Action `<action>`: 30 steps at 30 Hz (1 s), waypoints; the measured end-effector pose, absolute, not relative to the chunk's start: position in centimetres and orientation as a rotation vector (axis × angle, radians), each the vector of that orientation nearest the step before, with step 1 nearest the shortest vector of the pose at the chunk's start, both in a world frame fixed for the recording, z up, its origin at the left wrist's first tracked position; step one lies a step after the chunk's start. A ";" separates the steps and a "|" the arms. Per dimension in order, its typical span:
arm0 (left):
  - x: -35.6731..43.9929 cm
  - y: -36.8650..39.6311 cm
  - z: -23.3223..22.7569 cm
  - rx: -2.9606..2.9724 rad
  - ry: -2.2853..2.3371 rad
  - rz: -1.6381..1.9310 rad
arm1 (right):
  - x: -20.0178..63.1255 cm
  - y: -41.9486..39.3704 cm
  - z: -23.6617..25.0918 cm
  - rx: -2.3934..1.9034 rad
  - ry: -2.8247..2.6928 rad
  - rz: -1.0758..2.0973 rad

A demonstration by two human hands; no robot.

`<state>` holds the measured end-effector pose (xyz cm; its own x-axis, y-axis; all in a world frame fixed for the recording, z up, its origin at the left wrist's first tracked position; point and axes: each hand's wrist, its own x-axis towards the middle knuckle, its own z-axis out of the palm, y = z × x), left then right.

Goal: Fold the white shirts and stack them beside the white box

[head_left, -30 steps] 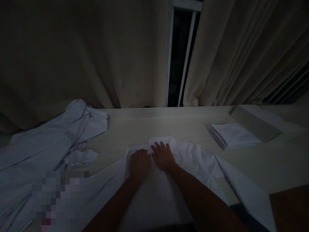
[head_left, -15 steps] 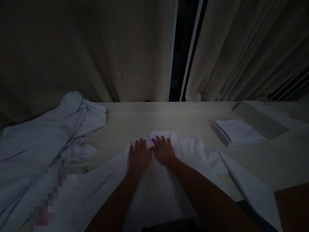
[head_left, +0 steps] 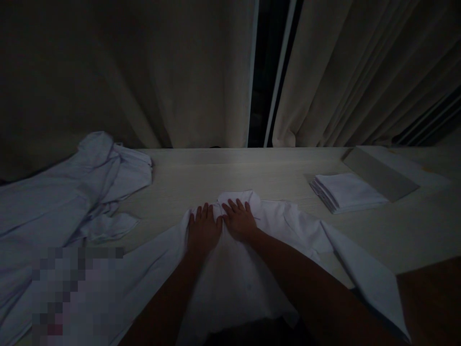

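Note:
A white shirt (head_left: 230, 283) lies spread over the pale table, its collar end toward the far side and a sleeve stretching to each side. My left hand (head_left: 204, 230) rests flat on the cloth just left of the collar, fingers spread and pointing away from me. Beside it, my right hand (head_left: 240, 221) lies flat across the collar area with its fingers apart. The two thumbs almost meet. Neither hand grips the fabric. My forearms cover part of the shirt, and its near end runs out of view.
Crumpled white garments (head_left: 72, 192) are heaped at the left. A neatly folded white cloth stack (head_left: 347, 192) sits at the right beside an open white box or folder (head_left: 385, 173). Beige curtains (head_left: 201, 72) hang behind the table (head_left: 230, 178). A blurred patch covers the lower left.
The whole view has shifted slightly, so everything appears a little further left and higher. Both hands stay flat at about the same place on the shirt.

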<state>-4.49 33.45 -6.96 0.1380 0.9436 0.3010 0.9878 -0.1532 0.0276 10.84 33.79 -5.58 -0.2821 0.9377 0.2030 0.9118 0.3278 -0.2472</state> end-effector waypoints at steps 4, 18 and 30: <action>-4.5 33.6 -6.9 -2.227 -1.947 -0.373 | 13.3 33.8 -4.6 -1.568 -2.299 0.080; -4.4 33.5 -7.3 -2.262 -1.995 -0.365 | 24.7 32.1 -6.6 -2.003 -2.112 -0.100; -4.3 33.4 -7.0 -2.277 -1.999 -0.394 | 24.6 31.8 -6.0 -2.013 -2.146 -0.063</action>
